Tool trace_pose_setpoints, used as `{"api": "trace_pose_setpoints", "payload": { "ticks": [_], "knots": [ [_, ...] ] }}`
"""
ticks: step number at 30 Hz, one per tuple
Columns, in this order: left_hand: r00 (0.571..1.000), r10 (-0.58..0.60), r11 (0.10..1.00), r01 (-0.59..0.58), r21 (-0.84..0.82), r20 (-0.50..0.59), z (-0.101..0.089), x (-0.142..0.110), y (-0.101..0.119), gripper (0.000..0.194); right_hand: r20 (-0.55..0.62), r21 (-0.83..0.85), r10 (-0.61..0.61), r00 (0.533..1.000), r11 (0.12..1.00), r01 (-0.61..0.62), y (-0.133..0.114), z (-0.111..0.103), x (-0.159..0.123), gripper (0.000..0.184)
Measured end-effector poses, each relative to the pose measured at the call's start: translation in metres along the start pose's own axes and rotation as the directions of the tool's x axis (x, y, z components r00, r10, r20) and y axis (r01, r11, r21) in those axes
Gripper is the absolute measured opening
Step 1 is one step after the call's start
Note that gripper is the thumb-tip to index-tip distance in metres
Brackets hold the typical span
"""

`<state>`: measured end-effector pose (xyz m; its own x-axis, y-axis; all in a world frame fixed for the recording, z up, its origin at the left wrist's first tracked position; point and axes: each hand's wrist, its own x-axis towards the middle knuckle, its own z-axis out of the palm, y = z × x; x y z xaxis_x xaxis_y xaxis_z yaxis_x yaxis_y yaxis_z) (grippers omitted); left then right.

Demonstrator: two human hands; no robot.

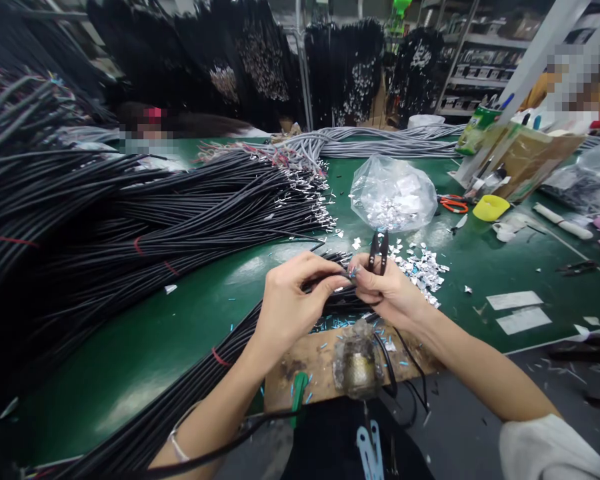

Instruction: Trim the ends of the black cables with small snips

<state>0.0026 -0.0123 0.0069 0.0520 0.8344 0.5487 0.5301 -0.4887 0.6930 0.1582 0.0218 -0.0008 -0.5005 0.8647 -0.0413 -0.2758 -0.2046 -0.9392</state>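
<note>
My left hand [293, 293] is closed round a black cable [344, 275], near its end. Close beside it, my right hand [394, 288] pinches at the cable's tip, where a little blue shows; the fingers hide most of it. Black thread snips [379, 250] are also held in my right hand, their blades pointing away from me. Beneath my hands runs a bundle of black cables [180, 393] tied with a red band. Small blue offcuts [337, 325] are scattered just below the hands, and white and silver scraps [427, 268] lie to the right.
Large black cable bundles [205, 213] cover the left of the green table [150, 320]. A clear plastic bag [394, 193] of scraps sits ahead, near orange-handled scissors [453, 203] and a yellow object [491, 207]. A wooden board [300, 353] bears a small plastic-wrapped device [359, 363].
</note>
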Motion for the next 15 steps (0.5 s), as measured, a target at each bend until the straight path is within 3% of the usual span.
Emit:
{"api": "trace_pose_setpoints", "payload": {
  "ticks": [2,4,6,7,8,10,12,15],
  "knots": [
    [1.000,0.000,1.000,0.000,-0.004,-0.021,0.001,0.001,0.000,0.004,0.041,-0.049,-0.026,0.999,0.998,0.028,0.001,-0.002,0.002,0.035],
    [0.999,-0.029,0.999,0.031,0.030,-0.041,0.003,-0.001,0.002,0.008,-0.034,-0.284,-0.240,0.970,0.933,0.221,0.000,-0.002,0.003,0.026],
    [0.995,-0.100,0.993,0.101,0.060,-0.015,0.006,-0.003,0.006,0.016,-0.094,-0.570,-0.519,0.850,0.728,0.381,0.000,-0.001,0.003,0.015],
    [0.990,-0.143,0.988,0.142,0.058,0.011,0.007,-0.004,0.008,0.021,-0.100,-0.662,-0.611,0.785,0.630,0.406,0.001,0.000,0.003,0.012],
    [0.982,-0.185,0.982,0.183,0.047,0.036,0.008,-0.004,0.009,0.025,-0.099,-0.708,-0.659,0.745,0.573,0.413,0.001,0.001,0.003,0.011],
    [0.966,-0.250,0.968,0.250,0.010,0.062,0.010,-0.003,0.009,0.031,-0.092,-0.712,-0.684,0.723,0.553,0.433,0.003,0.003,0.002,0.010],
    [0.952,-0.296,0.954,0.298,-0.024,0.075,0.009,-0.001,0.007,0.036,-0.003,-0.717,-0.709,0.705,0.493,0.493,0.005,0.003,-0.001,0.010],
    [0.936,-0.329,0.943,0.332,-0.002,0.123,0.006,0.002,0.002,0.042,0.316,-0.774,-0.703,0.637,0.198,0.602,0.002,-0.001,-0.004,0.014]
  ]
}}
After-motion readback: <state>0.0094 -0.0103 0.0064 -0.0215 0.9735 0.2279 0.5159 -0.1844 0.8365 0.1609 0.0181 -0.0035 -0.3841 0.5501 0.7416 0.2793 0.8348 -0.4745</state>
